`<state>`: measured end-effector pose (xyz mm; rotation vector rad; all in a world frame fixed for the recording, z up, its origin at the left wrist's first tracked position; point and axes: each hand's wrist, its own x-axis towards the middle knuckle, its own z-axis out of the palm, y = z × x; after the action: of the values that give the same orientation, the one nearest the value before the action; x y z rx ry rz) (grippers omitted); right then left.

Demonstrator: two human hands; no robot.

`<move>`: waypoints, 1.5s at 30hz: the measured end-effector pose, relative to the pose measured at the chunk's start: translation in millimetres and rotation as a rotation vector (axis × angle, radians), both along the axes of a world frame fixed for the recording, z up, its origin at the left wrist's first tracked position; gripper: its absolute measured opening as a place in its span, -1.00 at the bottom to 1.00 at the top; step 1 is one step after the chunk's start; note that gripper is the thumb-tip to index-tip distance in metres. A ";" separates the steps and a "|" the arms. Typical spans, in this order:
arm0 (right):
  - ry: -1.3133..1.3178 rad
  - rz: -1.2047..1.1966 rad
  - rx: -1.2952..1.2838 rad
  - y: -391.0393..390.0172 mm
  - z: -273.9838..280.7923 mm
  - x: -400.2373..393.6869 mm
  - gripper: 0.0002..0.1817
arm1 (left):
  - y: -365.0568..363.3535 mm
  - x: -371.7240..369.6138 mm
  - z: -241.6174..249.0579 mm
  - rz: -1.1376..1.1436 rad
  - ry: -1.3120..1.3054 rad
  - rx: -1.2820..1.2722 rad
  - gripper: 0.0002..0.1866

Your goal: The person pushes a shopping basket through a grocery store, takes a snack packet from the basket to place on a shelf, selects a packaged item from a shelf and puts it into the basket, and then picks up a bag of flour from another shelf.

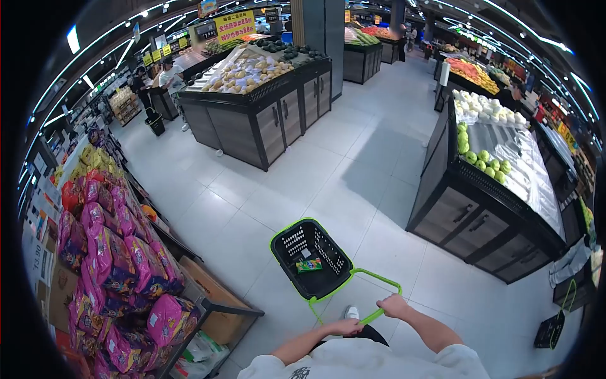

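Note:
A black shopping basket [287,256] with green rim stands on the white tiled floor in front of me. Its long green handle [372,276] reaches back to me. My left hand [346,326] and my right hand [394,306] both grip the near bar of that handle. One small green packet [308,265] lies in the bottom of the basket. A white shoe tip [351,312] shows between my hands.
A rack of pink and yellow snack bags [120,259] lines the left. A dark produce island with potatoes [252,88] stands ahead left; another with green apples [492,170] stands right. People stand at the far left and far right. A black basket [550,328] sits at lower right.

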<state>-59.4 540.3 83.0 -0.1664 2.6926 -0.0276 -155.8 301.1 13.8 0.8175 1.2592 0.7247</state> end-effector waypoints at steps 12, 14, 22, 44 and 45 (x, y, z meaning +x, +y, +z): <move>0.012 0.082 -0.075 77.9 -73.7 -134.9 -0.92 | 63.9 -74.2 -78.2 0.320 0.424 -0.071 -0.51; 0.009 0.089 -0.072 80.4 -77.2 -163.6 -0.91 | 65.7 -100.8 -72.7 0.360 0.471 -0.099 -0.51; -0.043 0.242 0.000 115.5 -73.6 -313.3 -0.89 | 100.8 -210.8 -67.6 0.486 0.427 -0.114 -0.53; -0.099 0.532 0.040 88.4 -73.0 -781.9 -0.90 | 85.2 -616.0 -71.7 0.786 0.436 -0.074 -0.56; -0.121 0.534 0.051 85.7 -69.8 -804.5 -0.89 | 84.7 -638.3 -73.4 0.772 0.384 -0.056 -0.56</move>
<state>-863.9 626.1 13.2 -0.8296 2.4422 0.1863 -794.1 385.8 -59.6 0.4106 1.9706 1.1684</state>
